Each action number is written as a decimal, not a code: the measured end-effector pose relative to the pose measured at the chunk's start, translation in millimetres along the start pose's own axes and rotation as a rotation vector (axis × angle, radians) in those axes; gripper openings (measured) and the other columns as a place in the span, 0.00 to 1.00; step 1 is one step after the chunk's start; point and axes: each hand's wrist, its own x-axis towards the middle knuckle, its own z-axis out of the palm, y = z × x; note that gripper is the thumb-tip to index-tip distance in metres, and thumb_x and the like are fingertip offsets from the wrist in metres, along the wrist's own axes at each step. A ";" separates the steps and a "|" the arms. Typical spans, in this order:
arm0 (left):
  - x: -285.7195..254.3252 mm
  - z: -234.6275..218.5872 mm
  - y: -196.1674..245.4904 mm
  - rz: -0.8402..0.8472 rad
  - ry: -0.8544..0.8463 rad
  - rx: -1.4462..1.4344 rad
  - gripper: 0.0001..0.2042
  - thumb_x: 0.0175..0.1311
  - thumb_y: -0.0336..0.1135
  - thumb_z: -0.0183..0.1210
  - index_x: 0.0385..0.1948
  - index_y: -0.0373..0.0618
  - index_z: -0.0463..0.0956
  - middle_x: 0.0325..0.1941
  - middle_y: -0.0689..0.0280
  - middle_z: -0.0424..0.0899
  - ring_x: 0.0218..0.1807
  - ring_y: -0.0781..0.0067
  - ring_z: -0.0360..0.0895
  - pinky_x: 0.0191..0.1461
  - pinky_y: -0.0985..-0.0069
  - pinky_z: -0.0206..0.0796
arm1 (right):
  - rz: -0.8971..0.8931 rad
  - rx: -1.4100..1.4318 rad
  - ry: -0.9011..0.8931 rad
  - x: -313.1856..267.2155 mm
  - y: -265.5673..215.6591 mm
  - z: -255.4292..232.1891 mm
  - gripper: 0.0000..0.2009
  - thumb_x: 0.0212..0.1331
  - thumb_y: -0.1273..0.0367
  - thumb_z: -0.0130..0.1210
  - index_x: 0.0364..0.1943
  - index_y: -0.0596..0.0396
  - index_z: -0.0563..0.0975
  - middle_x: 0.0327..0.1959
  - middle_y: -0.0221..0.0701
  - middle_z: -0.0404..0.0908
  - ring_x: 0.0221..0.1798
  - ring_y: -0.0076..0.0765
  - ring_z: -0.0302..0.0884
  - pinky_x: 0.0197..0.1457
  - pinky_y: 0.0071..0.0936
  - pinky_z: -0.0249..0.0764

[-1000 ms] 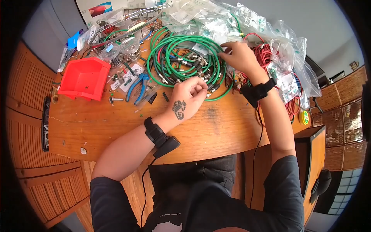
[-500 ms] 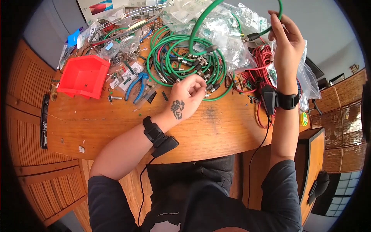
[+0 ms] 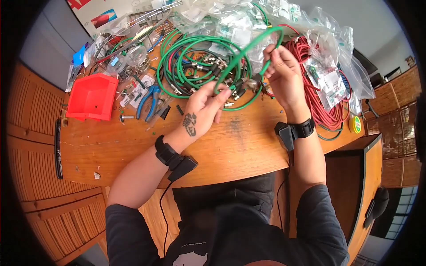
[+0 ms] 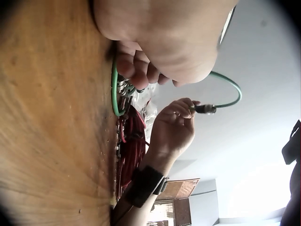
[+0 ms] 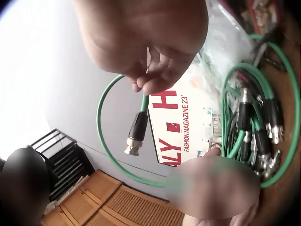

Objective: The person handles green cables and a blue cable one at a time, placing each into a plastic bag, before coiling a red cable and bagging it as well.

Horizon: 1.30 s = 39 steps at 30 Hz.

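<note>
A short green cable (image 3: 248, 48) arches in a loop between my two hands, above the tabletop. My right hand (image 3: 287, 73) pinches it close to one end, and there a black-sleeved metal BNC connector (image 5: 136, 134) hangs below the fingertips in the right wrist view. Thumb and fingers of my left hand (image 3: 202, 106) pinch the same cable lower down, at the front of the loop. Behind the hands lies a pile of coiled green cables (image 5: 225, 103) with many black and silver connectors (image 5: 244, 117). In the right wrist view my left hand is blurred.
A red bin (image 3: 91, 97) and blue-handled pliers (image 3: 153, 104) lie at the left among small parts. Clear plastic bags (image 3: 226, 20) crowd the back. Coiled red cable (image 3: 321, 111) and a small yellow tub (image 3: 355, 124) are at the right edge of the wooden table (image 3: 213, 150).
My right hand lifted the green cable from the pile, swung it out to the far right, then came back lower and leftward. My left hand, holding nothing before, now pinches the cable.
</note>
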 end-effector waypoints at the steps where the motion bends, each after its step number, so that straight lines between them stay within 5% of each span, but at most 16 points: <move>1: -0.8 0.7 -1.6 0.027 0.046 0.076 0.13 0.76 0.38 0.47 0.44 0.36 0.74 0.28 0.64 0.75 0.20 0.80 0.72 0.20 0.83 0.61 | 0.020 0.021 -0.005 -3.1 4.4 0.7 0.09 0.71 0.69 0.49 0.47 0.58 0.76 0.32 0.25 0.76 0.31 0.21 0.72 0.38 0.20 0.71; 5: 0.4 0.4 3.2 0.178 0.289 0.028 0.19 0.77 0.45 0.43 0.51 0.34 0.69 0.40 0.55 0.82 0.25 0.75 0.77 0.23 0.81 0.68 | 0.164 0.019 -0.098 -10.1 14.2 4.2 0.14 0.69 0.72 0.50 0.57 0.58 0.69 0.41 0.34 0.79 0.38 0.31 0.82 0.45 0.27 0.80; 8: 2.4 -1.3 9.3 0.193 0.279 -0.095 0.21 0.78 0.46 0.41 0.53 0.34 0.68 0.47 0.50 0.82 0.31 0.73 0.80 0.28 0.80 0.70 | 0.301 0.110 -0.161 -19.0 24.1 24.0 0.31 0.66 0.78 0.51 0.71 0.53 0.52 0.43 0.41 0.79 0.45 0.46 0.84 0.50 0.37 0.82; 11: 1.0 -0.7 7.7 0.165 0.278 -0.131 0.21 0.78 0.47 0.40 0.54 0.35 0.68 0.49 0.49 0.82 0.36 0.71 0.81 0.31 0.79 0.72 | 0.319 0.184 -0.179 -23.7 37.8 26.3 0.34 0.66 0.78 0.50 0.73 0.49 0.47 0.45 0.42 0.79 0.46 0.50 0.83 0.51 0.40 0.82; 14: 2.5 -3.1 -0.6 0.101 0.259 -0.196 0.20 0.78 0.45 0.42 0.55 0.35 0.68 0.45 0.52 0.82 0.35 0.70 0.81 0.30 0.79 0.71 | 0.373 0.383 -0.240 -20.2 40.7 18.5 0.31 0.66 0.78 0.51 0.72 0.52 0.52 0.48 0.44 0.79 0.49 0.47 0.83 0.53 0.38 0.82; 17: 2.6 -5.5 -7.5 0.017 0.058 -0.212 0.17 0.77 0.39 0.44 0.59 0.38 0.66 0.36 0.57 0.81 0.30 0.70 0.80 0.27 0.79 0.70 | 0.435 0.393 -0.243 -18.4 45.1 10.1 0.18 0.67 0.76 0.52 0.61 0.59 0.68 0.50 0.44 0.81 0.50 0.38 0.83 0.55 0.30 0.82; 21: 2.4 -2.7 -2.6 -0.002 0.093 -0.212 0.18 0.75 0.34 0.46 0.62 0.37 0.59 0.42 0.56 0.80 0.28 0.72 0.79 0.25 0.80 0.69 | 0.414 0.209 -0.117 -18.1 50.4 11.6 0.13 0.67 0.75 0.53 0.54 0.59 0.72 0.48 0.42 0.82 0.50 0.39 0.83 0.52 0.28 0.83; 24: 1.0 1.9 1.2 0.134 0.196 -0.299 0.24 0.72 0.31 0.51 0.65 0.39 0.51 0.46 0.56 0.80 0.25 0.72 0.78 0.23 0.81 0.67 | 0.366 0.050 -0.146 -17.5 52.8 11.5 0.12 0.67 0.75 0.53 0.52 0.60 0.72 0.48 0.42 0.82 0.49 0.38 0.84 0.51 0.28 0.83; 30: 4.3 -1.0 -1.2 0.153 0.263 -0.077 0.25 0.75 0.39 0.48 0.66 0.35 0.53 0.44 0.57 0.81 0.23 0.79 0.77 0.21 0.84 0.65 | 0.385 -0.071 -0.114 -20.1 49.0 22.1 0.12 0.64 0.77 0.56 0.50 0.62 0.73 0.46 0.43 0.83 0.48 0.37 0.84 0.49 0.25 0.83; 39: 12.0 -5.4 5.3 0.212 0.400 -0.178 0.15 0.77 0.41 0.43 0.51 0.38 0.57 0.39 0.48 0.80 0.33 0.59 0.85 0.30 0.71 0.80 | 0.263 -0.271 -0.146 -15.1 49.2 15.3 0.14 0.61 0.80 0.58 0.51 0.62 0.77 0.48 0.37 0.83 0.49 0.28 0.82 0.51 0.23 0.81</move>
